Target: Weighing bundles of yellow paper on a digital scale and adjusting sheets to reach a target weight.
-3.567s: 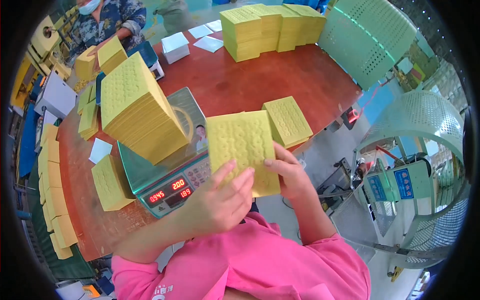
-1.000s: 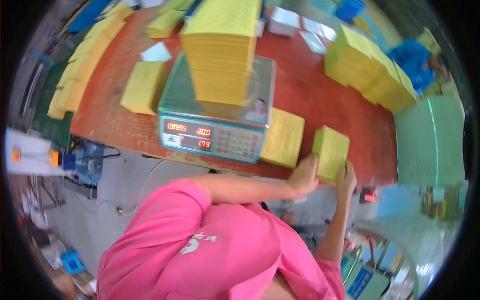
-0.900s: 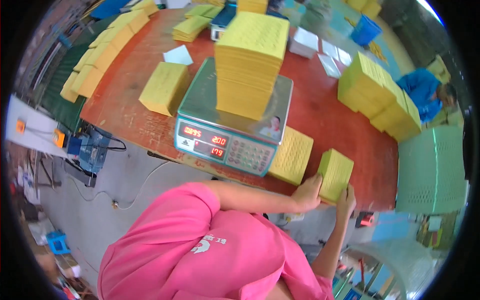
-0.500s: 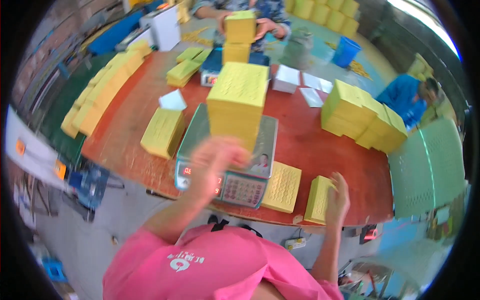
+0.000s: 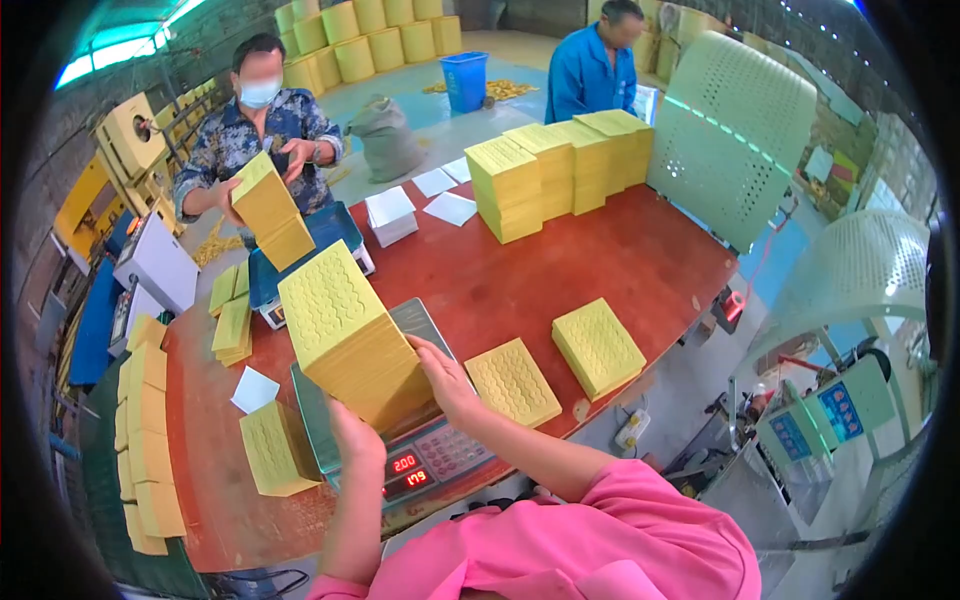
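A tall stack of yellow paper sheets (image 5: 375, 360), embossed with wavy rows on top, stands on the digital scale (image 5: 450, 450) before me. My left hand (image 5: 358, 435) presses against its lower near side, fingers partly hidden. At the right-hand face, my right hand (image 5: 447, 385) grips the stack with fingers along its edge. Red digits glow on the scale's front panel. A low yellow stack (image 5: 513, 382) lies right of the scale, and a thicker yellow block (image 5: 598, 348) sits beyond it. Another yellow block (image 5: 278, 450) rests left of the scale.
Across the red table (image 5: 440, 260), a masked person holds a yellow block (image 5: 262, 195) over a second scale (image 5: 328, 228). Tall yellow stacks (image 5: 505, 190) line the far right, near a perforated green panel (image 5: 735, 130) and a person in blue. White papers (image 5: 390, 213) lie between.
My hands were apart, the right at a yellow block on the right, the left blurred by the scale. Both are now against the tall stack. My view has tilted up and swung.
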### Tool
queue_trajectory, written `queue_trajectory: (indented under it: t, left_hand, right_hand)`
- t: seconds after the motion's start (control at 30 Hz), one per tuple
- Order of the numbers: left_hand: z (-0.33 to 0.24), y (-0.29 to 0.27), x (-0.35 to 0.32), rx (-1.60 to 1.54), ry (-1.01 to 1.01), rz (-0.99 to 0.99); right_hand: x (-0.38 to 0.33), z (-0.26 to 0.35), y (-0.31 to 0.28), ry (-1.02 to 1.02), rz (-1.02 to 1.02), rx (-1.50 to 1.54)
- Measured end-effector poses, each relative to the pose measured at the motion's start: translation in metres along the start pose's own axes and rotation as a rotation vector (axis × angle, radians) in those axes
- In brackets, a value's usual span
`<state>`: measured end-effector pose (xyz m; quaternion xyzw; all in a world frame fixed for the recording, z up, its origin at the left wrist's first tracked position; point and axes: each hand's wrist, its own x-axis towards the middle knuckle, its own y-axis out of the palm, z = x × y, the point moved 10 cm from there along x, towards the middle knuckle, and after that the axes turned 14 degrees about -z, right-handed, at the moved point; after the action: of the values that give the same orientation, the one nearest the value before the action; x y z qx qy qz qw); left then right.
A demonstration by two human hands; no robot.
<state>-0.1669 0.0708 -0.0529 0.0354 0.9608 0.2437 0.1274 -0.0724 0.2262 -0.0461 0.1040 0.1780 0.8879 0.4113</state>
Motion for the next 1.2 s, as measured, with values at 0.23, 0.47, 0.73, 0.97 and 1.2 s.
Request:
queue_trajectory:
  t: [0.23, 0.47, 0.73, 0.97, 1.2]
  left_hand:
    - [0.012, -0.004, -0.052, 0.111, -0.118, 0.188]
    - [-0.063, 0.066, -0.040, 0.014, -0.375, 0.519]
    - [-0.061, 0.078, -0.023, 0.459, -0.321, 0.547]
    - [-0.054, 0.069, -0.041, 0.439, -0.522, 0.551]
    - [-0.035, 0.094, -0.064, 0.291, -0.496, 0.564]
  right_hand:
    - [-0.051, 0.024, -0.051, -0.018, -0.162, -0.028]
    - [-0.073, 0.015, -0.096, 0.031, -0.256, -0.215]
    - [-0.087, -0.028, -0.103, 0.285, -0.176, -0.283]
    - [-0.087, -0.053, -0.092, 0.601, -0.139, 0.214]
    - [-0.081, -0.014, -0.129, 0.570, -0.175, 0.120]
